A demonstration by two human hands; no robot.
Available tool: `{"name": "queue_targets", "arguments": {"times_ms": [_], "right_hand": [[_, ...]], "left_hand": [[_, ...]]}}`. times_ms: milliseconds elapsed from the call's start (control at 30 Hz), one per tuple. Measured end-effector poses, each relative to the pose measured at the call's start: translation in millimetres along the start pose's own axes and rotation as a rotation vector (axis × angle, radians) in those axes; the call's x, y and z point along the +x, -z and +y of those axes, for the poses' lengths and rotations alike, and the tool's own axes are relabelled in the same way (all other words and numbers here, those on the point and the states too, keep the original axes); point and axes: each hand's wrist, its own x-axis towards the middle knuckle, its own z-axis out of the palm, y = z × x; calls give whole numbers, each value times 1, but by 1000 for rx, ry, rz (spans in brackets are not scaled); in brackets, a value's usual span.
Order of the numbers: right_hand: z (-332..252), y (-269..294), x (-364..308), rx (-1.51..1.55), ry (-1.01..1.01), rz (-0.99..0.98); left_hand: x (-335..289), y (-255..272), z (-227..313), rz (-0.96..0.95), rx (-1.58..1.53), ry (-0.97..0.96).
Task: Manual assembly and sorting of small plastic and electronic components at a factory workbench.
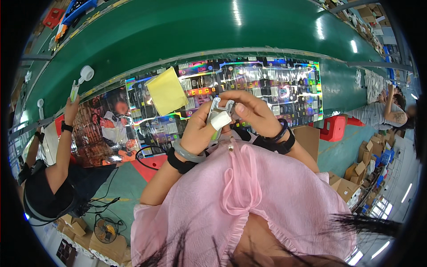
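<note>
Close in front of my chest, both hands hold a small grey-white plastic bracket (223,106) with a forked end. My left hand (195,129) is closed round its left side. A white covering sits at the left thumb tip, over the bracket's lower part. From the other side, my right hand (258,113) pinches the bracket, thumb and curled fingers against its right edge. Part of the bracket is hidden behind my fingers. Beyond my left hand, a stack of yellow paper (167,91) lies on the table's shiny printed covering (284,86).
A green conveyor belt (178,33) runs along the table's far side. At left, a co-worker's hand (72,104) holds a clear and green part near a white round-headed piece (86,73). Red stools (332,129) and cardboard boxes (347,189) stand right. Another person sits far right.
</note>
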Motion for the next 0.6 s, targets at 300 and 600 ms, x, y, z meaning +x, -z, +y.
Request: {"name": "queue_targets", "arguments": {"times_ms": [300,600], "right_hand": [[4,-5,0,-482,222,-63],[2,-5,6,-410,102,-79]], "left_hand": [[-10,-1,0,74,204,38],[-5,3,1,121,261,12]]}}
